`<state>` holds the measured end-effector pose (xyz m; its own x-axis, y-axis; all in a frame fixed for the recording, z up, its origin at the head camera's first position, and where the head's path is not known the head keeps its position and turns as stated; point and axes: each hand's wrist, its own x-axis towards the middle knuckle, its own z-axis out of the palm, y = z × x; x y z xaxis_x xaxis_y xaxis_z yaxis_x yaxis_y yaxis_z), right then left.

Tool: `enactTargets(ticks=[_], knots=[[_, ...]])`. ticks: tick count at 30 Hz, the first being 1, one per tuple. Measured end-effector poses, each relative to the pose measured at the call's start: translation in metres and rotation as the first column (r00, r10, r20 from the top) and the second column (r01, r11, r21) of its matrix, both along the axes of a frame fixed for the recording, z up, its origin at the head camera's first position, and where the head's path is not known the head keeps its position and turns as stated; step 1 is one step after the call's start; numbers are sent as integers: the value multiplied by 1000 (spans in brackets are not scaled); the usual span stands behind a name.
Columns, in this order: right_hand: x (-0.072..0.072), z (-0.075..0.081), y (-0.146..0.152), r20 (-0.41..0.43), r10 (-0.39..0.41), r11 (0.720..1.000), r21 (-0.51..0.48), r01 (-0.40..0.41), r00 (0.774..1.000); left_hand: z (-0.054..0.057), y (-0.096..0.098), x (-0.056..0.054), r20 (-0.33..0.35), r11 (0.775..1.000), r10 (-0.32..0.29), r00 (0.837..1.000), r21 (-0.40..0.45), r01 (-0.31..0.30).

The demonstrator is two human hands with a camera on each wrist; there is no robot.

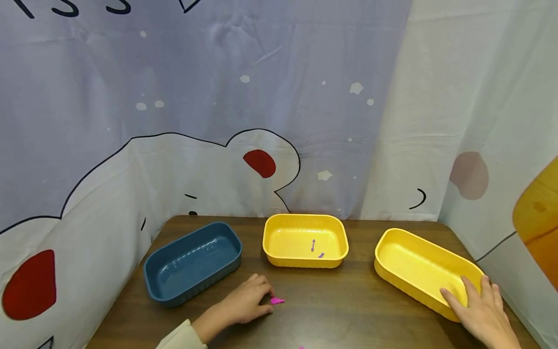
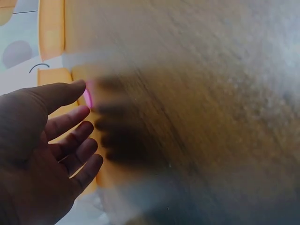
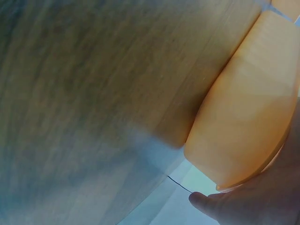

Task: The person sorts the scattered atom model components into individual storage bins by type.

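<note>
My left hand (image 1: 245, 301) is low over the table, its fingers loosely bent beside a small magenta piece (image 1: 276, 301), rounded at one end and narrow at the other. In the left wrist view, thumb and forefinger stand apart, with a pink edge (image 2: 88, 97) of the piece showing near them; no grip on it is visible. My right hand (image 1: 484, 310) rests at the near right end of the right-hand yellow bin (image 1: 427, 266), fingers spread over its rim. That bin's wall (image 3: 239, 103) fills much of the right wrist view.
In the middle yellow bin (image 1: 279, 242) lie small purple pieces (image 1: 313, 245). A dark blue bin (image 1: 192, 264) stands angled on the left. Another magenta bit (image 1: 302, 347) shows at the bottom edge. A printed cloth (image 1: 218, 179) hangs behind the brown table (image 1: 348, 310).
</note>
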<state>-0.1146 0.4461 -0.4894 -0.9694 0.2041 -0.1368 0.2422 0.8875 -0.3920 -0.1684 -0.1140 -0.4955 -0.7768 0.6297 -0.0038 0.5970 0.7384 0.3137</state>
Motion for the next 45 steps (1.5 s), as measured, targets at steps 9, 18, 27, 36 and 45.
enactTargets(ticks=[9,18,27,36,45], knots=[[1,3,-1,-7,2,1000,-8,-3,1000,-4,7,-5,-13,1000,19,1000,4,-19],[3,3,2,-11,2,1000,-16,-2,1000,-2,16,-6,-31,999,33,999,-17,-34],[3,2,4,-1,9,1000,-26,-9,1000,1,24,-8,24,999,16,1000,-47,-15],[2,0,4,-20,8,999,-37,-9,1000,0,34,-11,29,998,-58,998,0,58],[0,1,2,-38,28,999,-44,-30,999,12,64,-16,3,987,-128,992,95,127]])
